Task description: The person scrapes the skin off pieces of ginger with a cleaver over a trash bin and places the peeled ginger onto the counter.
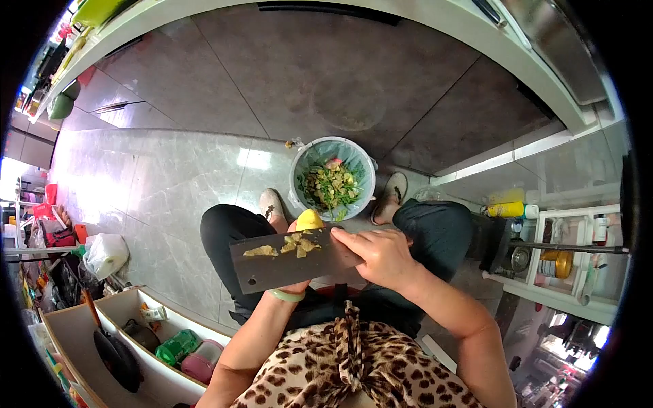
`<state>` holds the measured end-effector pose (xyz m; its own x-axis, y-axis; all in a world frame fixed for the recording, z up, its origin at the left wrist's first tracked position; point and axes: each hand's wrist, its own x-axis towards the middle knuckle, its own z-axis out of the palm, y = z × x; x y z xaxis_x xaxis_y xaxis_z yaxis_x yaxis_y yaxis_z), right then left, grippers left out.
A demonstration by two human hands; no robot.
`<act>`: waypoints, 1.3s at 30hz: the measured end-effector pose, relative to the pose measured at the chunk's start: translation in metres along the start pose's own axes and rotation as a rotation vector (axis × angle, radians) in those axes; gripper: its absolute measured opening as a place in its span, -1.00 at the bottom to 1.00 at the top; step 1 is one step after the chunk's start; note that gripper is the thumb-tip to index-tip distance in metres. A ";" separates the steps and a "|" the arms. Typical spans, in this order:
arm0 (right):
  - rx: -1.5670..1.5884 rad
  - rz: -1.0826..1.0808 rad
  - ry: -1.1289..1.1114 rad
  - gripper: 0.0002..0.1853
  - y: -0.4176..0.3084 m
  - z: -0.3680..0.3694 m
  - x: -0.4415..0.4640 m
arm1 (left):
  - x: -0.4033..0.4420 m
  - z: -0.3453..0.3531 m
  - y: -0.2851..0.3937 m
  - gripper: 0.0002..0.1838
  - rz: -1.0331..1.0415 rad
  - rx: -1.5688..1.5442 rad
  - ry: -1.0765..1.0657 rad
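Observation:
A wide kitchen cleaver (pixel 286 268) lies across the middle of the view, with several peel scraps (pixel 299 245) stuck to its dark blade. My right hand (pixel 386 257) is closed around its handle end, the index finger stretched along the blade. Behind the blade, my left hand (pixel 293 227) is mostly hidden; it holds a yellow peeled potato (pixel 309 219) at the blade's upper edge. Just beyond my hands, between my feet, stands a lined waste bucket (pixel 295 170) with green leaves and peelings (pixel 332 185) in it.
Grey cabinet fronts (pixel 224 75) rise ahead. To the lower left is an open drawer (pixel 160 377) with a black pan (pixel 115 360) and a green bottle (pixel 178 345). At right, a white rack (pixel 592 299) holds jars near a yellow spray can (pixel 505 209). A white plastic bag (pixel 107 255) sits left.

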<state>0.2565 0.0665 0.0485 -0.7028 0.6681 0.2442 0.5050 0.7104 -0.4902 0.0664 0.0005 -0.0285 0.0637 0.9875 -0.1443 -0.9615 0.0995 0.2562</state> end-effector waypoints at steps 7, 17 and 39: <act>0.023 0.069 0.021 -0.52 0.035 0.011 -0.010 | 0.002 0.002 0.007 -0.53 -0.124 0.090 0.121; 0.203 0.181 0.006 -0.56 0.017 -0.015 0.015 | 0.006 0.010 0.005 -0.48 -0.143 -0.065 0.032; 0.091 0.009 0.043 -0.47 -0.013 -0.016 0.027 | 0.006 0.013 0.013 -0.52 -0.151 -0.412 -0.032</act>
<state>0.2395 0.0790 0.0749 -0.6751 0.6847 0.2745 0.4625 0.6827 -0.5657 0.0578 0.0095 -0.0135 0.2140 0.9695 -0.1197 -0.9666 0.1925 -0.1691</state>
